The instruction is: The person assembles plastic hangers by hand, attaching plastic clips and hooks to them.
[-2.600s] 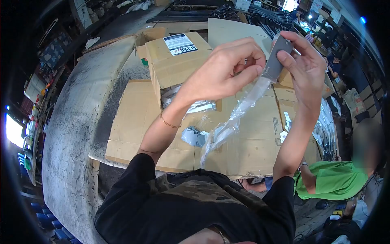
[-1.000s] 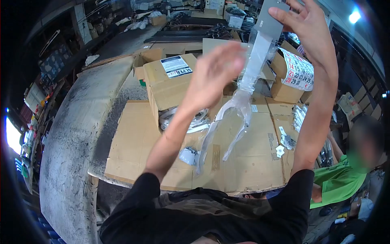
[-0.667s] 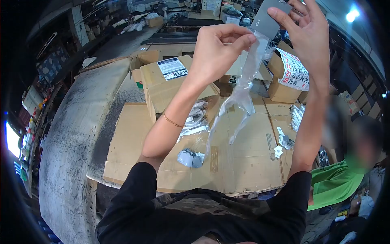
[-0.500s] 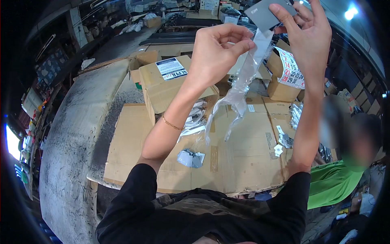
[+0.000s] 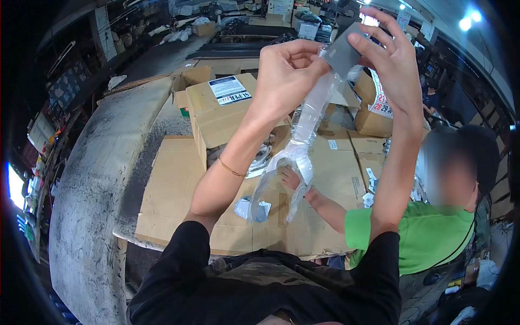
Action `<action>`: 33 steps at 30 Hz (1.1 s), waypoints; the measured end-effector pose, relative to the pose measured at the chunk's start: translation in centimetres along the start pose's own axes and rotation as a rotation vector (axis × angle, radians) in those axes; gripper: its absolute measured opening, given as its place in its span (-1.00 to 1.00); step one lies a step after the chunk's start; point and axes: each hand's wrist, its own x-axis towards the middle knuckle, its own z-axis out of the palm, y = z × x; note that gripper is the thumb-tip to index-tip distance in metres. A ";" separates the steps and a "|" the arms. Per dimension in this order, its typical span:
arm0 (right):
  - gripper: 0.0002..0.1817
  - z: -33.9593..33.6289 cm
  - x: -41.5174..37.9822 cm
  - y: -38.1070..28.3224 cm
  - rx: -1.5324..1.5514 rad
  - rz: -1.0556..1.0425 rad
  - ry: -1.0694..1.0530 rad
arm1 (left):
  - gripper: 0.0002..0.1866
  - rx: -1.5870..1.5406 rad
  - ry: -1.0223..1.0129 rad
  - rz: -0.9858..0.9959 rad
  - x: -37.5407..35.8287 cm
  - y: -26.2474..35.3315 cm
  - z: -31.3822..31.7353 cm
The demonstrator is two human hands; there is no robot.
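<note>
L hand (image 5: 287, 78) pinches top of wrapped strip (image 5: 309, 122); R hand (image 5: 391, 67) pinches grey card (image 5: 343, 52); labelled box (image 5: 219, 116) is L of strip.

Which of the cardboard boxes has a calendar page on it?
The one on the right, partly behind the right hand and wrist. Its page shows red and black numbers; the large left box instead has a blue-and-white label.
</note>
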 end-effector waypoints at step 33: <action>-0.70 0.6 -6.2 2.7 0.300 0.059 -0.099 | -0.78 -0.015 0.176 0.127 -1.4 0.2 -2.3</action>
